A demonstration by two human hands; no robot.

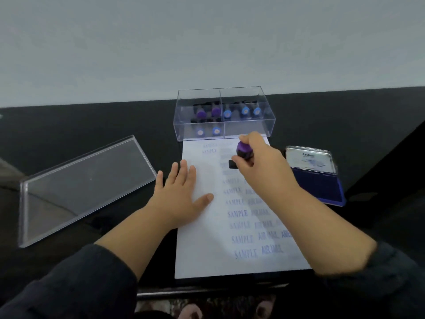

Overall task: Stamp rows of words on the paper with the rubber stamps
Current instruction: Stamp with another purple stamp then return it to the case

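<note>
A white sheet of paper (207,245) lies on the black table, printed with rows of blue words such as SAMPLE and AIRMAIL. My left hand (181,194) lies flat with spread fingers on the paper's left edge. My right hand (255,162) grips a rubber stamp (243,151) with a purple knob, its black base down on the upper part of the paper. A blue ink pad (319,183) lies open to the right of the paper, its lid raised behind it.
A clear plastic box (248,127) with several purple and blue stamps stands at the paper's far end. Its clear lid (85,187) lies to the left. The table's front edge (207,293) is near my body; a pale wall rises behind.
</note>
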